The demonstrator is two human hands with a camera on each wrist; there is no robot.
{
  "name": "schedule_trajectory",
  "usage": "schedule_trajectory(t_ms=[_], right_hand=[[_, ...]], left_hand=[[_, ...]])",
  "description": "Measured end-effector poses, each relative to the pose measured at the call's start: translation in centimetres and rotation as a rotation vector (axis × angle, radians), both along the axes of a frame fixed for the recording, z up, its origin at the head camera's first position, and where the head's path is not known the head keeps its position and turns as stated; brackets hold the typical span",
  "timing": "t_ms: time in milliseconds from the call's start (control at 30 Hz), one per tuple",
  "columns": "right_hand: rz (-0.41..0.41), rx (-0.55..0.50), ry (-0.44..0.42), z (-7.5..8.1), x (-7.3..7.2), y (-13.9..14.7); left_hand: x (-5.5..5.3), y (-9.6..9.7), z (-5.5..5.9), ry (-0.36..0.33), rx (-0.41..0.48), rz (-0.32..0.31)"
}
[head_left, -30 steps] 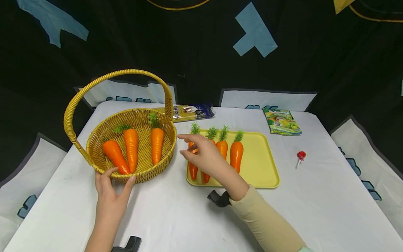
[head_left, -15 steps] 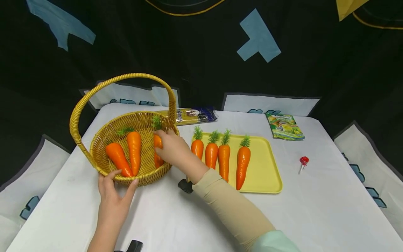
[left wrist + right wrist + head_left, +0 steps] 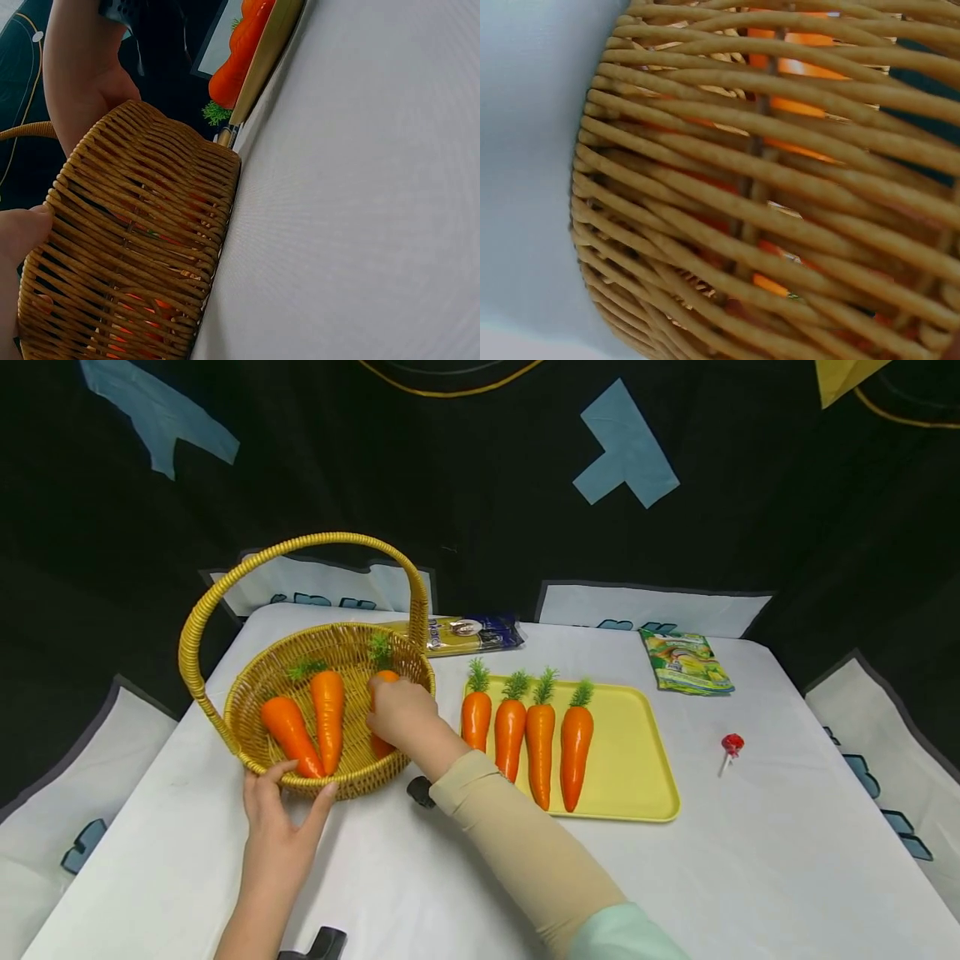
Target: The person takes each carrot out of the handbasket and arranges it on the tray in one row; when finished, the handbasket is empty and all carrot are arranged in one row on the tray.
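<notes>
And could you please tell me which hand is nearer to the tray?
Right. The right hand is at a carrot in the basket, just left of the tray; the left hand holds the basket's near rim, farther left.

The wicker basket [image 3: 337, 647] looks ridged; carrots [image 3: 328, 718] inside it are glossy; beside it, a smooth, plastic-looking tray [image 3: 622, 752].

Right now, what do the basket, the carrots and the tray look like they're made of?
Basket: wicker or plastic cord, slightly shiny; you can see woven strands. Carrots: probably plastic, glossy; bright highlights on even orange. Tray: maybe plastic, smooth; one plain yellow, rounded corners.
</notes>
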State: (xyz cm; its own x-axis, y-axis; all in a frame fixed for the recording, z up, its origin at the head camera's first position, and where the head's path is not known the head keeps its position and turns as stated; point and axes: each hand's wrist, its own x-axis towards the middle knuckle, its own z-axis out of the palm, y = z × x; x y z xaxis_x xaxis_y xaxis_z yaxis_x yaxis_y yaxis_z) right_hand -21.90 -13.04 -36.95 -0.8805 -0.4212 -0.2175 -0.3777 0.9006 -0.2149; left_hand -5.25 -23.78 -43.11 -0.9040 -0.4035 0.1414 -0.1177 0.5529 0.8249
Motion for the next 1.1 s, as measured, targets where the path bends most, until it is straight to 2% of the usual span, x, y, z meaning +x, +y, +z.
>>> schedule_trajectory(t_ms=[167, 433, 733, 833, 967, 1100], right_hand=[[-0.004, 0.024, -0.011, -0.3, 0.0, -0.4], [0.037, 0.019, -0.002, -1.3, 0.1, -0.7], [0.038, -0.09, 0.015, -1.3, -0.1, -0.4], [0.049, -0.187, 0.017, -1.0, -0.1, -0.1], [0.089, -0.386, 0.011, -0.7, -0.2, 0.6], [0.093, -0.59, -0.057, -0.4, -0.1, 1.6]], left_hand=[[0.0, 0.0, 0.0, 0.002, -0.01, 0.006], [-0.1, 0.0, -0.1, -0.001, -0.025, -0.004], [-0.1, -0.1, -0.2, 0.01, -0.032, -0.005], [-0.1, -0.2, -0.3, 0.014, -0.031, -0.004], [-0.1, -0.2, -0.2, 0.023, -0.028, -0.008], [0.0, -0.2, 0.0, -0.003, -0.022, -0.007]])
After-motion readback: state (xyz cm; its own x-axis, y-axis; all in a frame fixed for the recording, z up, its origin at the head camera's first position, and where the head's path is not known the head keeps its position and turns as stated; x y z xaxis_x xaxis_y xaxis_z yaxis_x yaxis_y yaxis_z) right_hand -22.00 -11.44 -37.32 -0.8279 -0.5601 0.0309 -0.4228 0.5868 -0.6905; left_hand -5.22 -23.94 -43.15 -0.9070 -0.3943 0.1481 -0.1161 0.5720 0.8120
